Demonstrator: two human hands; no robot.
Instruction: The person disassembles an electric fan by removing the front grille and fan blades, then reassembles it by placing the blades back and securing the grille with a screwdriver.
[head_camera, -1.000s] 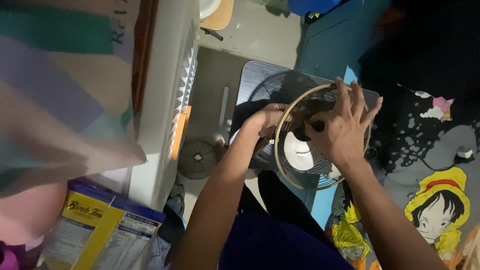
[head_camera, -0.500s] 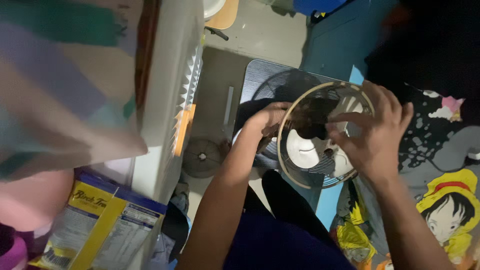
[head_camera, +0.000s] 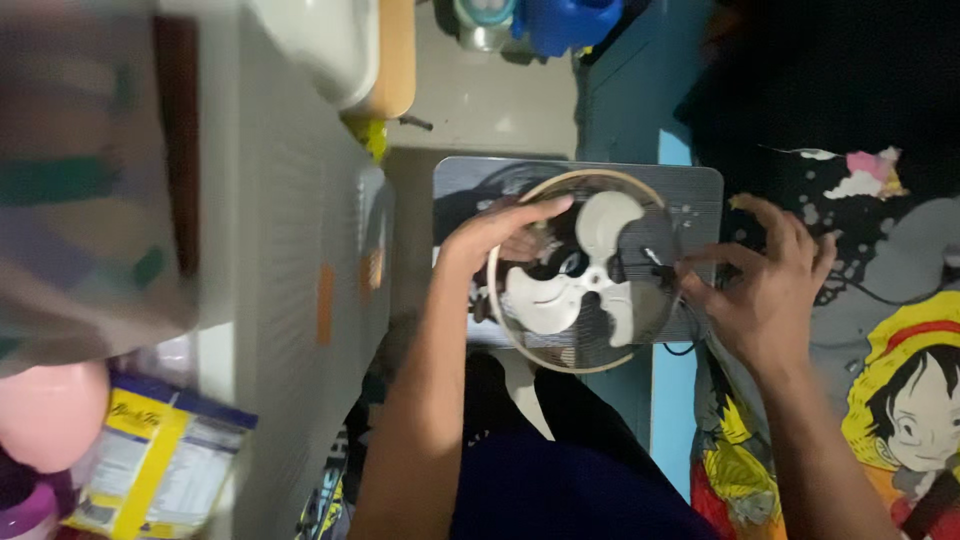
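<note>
At far left, a yellow-and-blue packet (head_camera: 150, 470) beside a grey cabinet (head_camera: 290, 260). Then the left hand (head_camera: 495, 235) clasping the near rim of a round fan guard (head_camera: 585, 270), white blades (head_camera: 575, 280) showing inside, over a grey square panel (head_camera: 700, 195). Further right, the right hand (head_camera: 770, 285), fingers spread, fingertips pinching the guard's far edge, above a cartoon-print cloth (head_camera: 900, 400).

1. Left hand (head_camera: 500, 235) grips the left rim of a round fan (head_camera: 585, 270) with white blades (head_camera: 580, 275).
2. Right hand (head_camera: 765, 285) touches the fan's right rim, fingers (head_camera: 700, 262) pinched there.
3. Fan sits over a grey board (head_camera: 690, 195).
</note>
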